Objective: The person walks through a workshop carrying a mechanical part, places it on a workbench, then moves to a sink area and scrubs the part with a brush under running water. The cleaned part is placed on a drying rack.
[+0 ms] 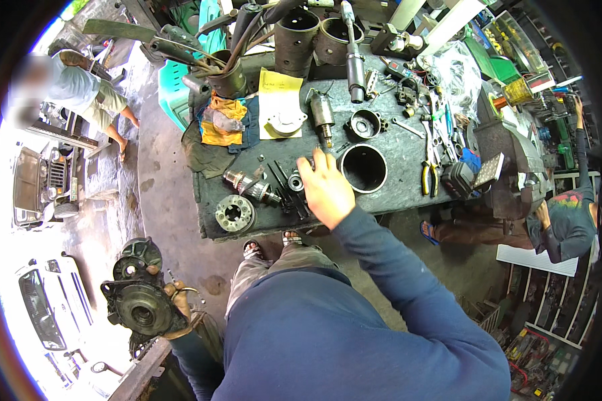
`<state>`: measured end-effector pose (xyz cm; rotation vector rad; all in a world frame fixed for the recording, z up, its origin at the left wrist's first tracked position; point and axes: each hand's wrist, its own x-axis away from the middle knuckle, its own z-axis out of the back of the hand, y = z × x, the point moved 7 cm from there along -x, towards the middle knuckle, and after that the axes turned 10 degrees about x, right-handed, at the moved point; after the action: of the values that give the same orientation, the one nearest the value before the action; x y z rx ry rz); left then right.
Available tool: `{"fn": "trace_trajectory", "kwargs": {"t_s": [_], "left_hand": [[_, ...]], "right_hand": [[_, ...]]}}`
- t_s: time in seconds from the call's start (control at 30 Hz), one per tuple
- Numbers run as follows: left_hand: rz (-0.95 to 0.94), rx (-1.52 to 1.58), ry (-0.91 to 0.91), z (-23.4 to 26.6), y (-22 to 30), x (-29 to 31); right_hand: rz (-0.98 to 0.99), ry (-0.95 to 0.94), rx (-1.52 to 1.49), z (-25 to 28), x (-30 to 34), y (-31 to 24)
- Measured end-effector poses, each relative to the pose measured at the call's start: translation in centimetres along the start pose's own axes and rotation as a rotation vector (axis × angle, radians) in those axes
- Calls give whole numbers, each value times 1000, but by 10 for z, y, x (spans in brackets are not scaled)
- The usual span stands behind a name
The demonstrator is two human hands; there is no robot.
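Observation:
My left hand grips a dark, greasy motor housing out at my left side, away from the workbench. Over the dark workbench my right hand reaches, fingers spread above small metal parts. Its fingertips are near a small round metal piece and several thin black bolts. A large black metal cylinder stands just to the right of that hand. An armature shaft and a round gear plate lie left of it.
Pliers, wrenches and loose parts crowd the bench's right side. Yellow paper and a cloth lie at the back, behind them tall cylinders. A person sits at far left, another crouches at right. Vehicles stand at left.

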<state>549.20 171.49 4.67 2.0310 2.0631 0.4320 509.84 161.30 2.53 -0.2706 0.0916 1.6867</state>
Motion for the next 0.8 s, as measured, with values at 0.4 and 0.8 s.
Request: {"fn": "trace_trajectory", "kwargs": {"t_s": [0.4,0.8], "left_hand": [[-57,-359,81,81,39,-26],[122,325,239,78,15,-46]], "right_hand": [[-79,-567,419,-74,-65,41],[43,-106,-294,92,-59,-85]]}}
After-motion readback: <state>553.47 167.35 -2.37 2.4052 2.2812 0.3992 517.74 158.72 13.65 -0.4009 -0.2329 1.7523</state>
